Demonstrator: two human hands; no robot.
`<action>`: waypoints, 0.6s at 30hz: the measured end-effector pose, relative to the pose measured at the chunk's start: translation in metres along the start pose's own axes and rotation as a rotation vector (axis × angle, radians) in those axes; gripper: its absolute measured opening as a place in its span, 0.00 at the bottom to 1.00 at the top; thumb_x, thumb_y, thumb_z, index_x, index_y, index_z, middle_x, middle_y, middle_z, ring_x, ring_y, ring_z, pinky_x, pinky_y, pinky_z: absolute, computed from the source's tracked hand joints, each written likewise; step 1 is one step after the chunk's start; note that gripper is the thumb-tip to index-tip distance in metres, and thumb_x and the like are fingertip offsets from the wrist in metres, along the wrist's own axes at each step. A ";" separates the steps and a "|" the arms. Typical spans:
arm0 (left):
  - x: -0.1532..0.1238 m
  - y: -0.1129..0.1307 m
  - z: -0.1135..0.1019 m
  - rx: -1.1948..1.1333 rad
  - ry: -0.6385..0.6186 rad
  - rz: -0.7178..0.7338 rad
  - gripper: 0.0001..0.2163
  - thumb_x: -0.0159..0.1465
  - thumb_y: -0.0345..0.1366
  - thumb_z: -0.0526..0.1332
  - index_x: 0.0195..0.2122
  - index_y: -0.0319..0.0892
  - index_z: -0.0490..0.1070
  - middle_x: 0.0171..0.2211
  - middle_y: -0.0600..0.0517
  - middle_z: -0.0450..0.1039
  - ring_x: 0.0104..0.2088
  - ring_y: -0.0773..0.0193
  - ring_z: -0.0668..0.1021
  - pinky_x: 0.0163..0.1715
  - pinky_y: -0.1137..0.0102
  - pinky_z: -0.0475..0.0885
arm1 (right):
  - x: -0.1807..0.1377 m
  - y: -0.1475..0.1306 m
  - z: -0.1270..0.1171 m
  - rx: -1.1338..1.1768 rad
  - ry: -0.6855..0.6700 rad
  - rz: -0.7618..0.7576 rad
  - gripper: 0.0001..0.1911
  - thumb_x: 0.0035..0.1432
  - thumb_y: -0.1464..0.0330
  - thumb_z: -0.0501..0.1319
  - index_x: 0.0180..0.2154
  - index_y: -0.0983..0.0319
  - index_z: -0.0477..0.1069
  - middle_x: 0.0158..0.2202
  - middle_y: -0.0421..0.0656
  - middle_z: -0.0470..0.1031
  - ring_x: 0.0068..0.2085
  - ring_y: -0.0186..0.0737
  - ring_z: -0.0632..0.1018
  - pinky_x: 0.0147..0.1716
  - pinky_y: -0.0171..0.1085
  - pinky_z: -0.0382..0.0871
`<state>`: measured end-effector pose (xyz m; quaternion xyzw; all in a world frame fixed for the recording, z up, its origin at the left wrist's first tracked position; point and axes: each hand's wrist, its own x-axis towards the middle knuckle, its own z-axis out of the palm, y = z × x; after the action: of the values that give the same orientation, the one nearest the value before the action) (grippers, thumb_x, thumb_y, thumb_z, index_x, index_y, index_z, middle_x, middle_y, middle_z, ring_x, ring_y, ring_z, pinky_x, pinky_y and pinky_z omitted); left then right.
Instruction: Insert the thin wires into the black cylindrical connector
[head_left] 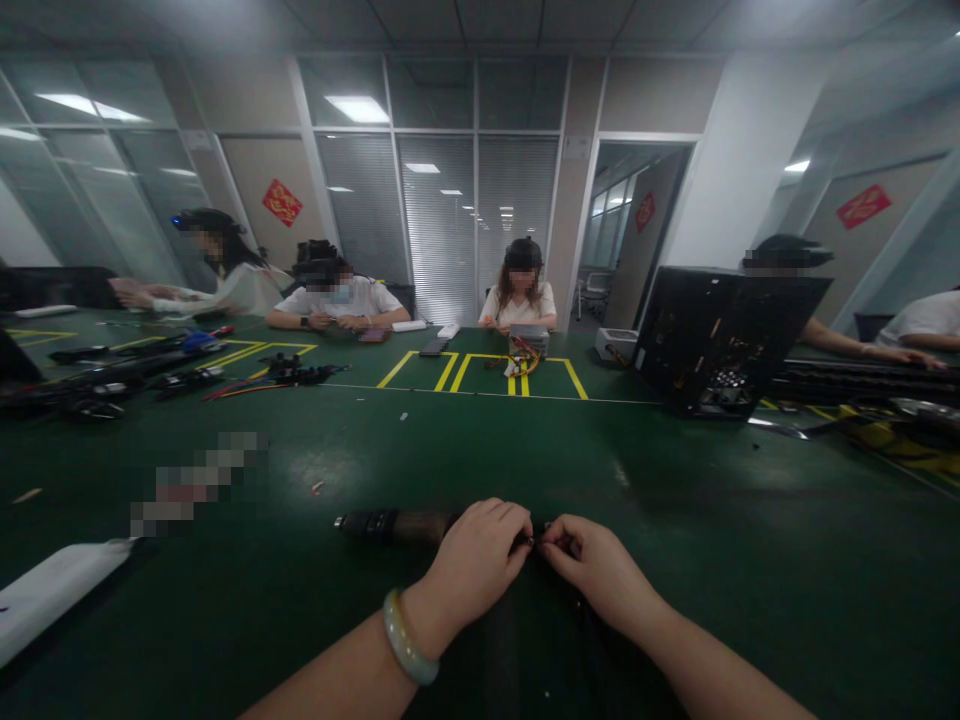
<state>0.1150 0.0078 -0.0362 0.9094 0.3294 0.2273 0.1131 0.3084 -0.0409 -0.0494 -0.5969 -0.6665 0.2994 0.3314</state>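
A dark electric screwdriver (420, 527) with a brownish barrel lies on the green table, its metal tip pointing left. My left hand (484, 545), with a pale green bangle on its wrist, is closed over the right part of the tool. Close beside it, my right hand (596, 560) pinches at the tool's right end with thumb and fingers together. What sits between those fingertips is small, dark and mostly hidden. A dark cord seems to run down below my right hand, but it is hard to see.
A white strip-like object (60, 590) lies at left, partly pixelated. Dark parts with cables (292, 370) lie beyond it. A black computer case (727, 340) stands at back right. Across the table a person (521, 290) sits behind a grey metal box (529, 340); several others work nearby.
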 end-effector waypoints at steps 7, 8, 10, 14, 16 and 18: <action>0.000 0.000 0.001 0.000 0.001 -0.003 0.06 0.62 0.31 0.63 0.38 0.44 0.67 0.39 0.53 0.71 0.43 0.59 0.72 0.45 0.63 0.66 | 0.001 0.005 0.003 -0.020 0.017 -0.011 0.04 0.59 0.69 0.60 0.33 0.61 0.73 0.29 0.38 0.74 0.31 0.37 0.74 0.29 0.31 0.62; 0.000 0.000 0.001 0.003 0.003 -0.002 0.06 0.62 0.30 0.63 0.38 0.44 0.67 0.39 0.54 0.71 0.43 0.59 0.72 0.46 0.64 0.66 | 0.001 0.005 0.003 -0.023 0.016 -0.013 0.04 0.59 0.69 0.60 0.33 0.61 0.73 0.29 0.38 0.74 0.31 0.37 0.74 0.29 0.31 0.62; 0.000 0.001 0.000 0.012 0.001 0.007 0.06 0.62 0.29 0.63 0.38 0.44 0.67 0.40 0.54 0.71 0.43 0.60 0.72 0.47 0.64 0.66 | 0.001 0.004 0.002 -0.026 0.013 -0.010 0.04 0.60 0.69 0.60 0.33 0.61 0.73 0.30 0.38 0.75 0.32 0.37 0.75 0.30 0.31 0.63; 0.000 0.002 -0.002 0.016 -0.005 0.016 0.06 0.62 0.28 0.61 0.39 0.44 0.67 0.40 0.54 0.72 0.44 0.60 0.72 0.47 0.63 0.66 | 0.000 0.002 0.000 -0.023 -0.001 0.004 0.04 0.59 0.69 0.60 0.33 0.61 0.73 0.30 0.38 0.75 0.31 0.37 0.75 0.29 0.31 0.63; 0.000 0.003 -0.002 0.008 0.000 0.008 0.07 0.62 0.28 0.61 0.40 0.44 0.67 0.41 0.53 0.72 0.44 0.59 0.72 0.47 0.63 0.66 | 0.000 0.001 0.000 -0.019 0.000 0.002 0.04 0.59 0.69 0.60 0.33 0.61 0.73 0.30 0.38 0.75 0.31 0.37 0.75 0.29 0.31 0.63; 0.000 0.003 -0.002 0.006 0.005 0.002 0.07 0.61 0.29 0.61 0.40 0.44 0.67 0.41 0.52 0.72 0.44 0.59 0.72 0.47 0.62 0.66 | 0.000 0.001 0.001 -0.013 0.011 -0.002 0.04 0.59 0.69 0.60 0.33 0.61 0.73 0.29 0.38 0.75 0.31 0.37 0.75 0.29 0.31 0.63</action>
<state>0.1156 0.0053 -0.0337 0.9095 0.3293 0.2289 0.1094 0.3086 -0.0406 -0.0510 -0.6002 -0.6671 0.2913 0.3315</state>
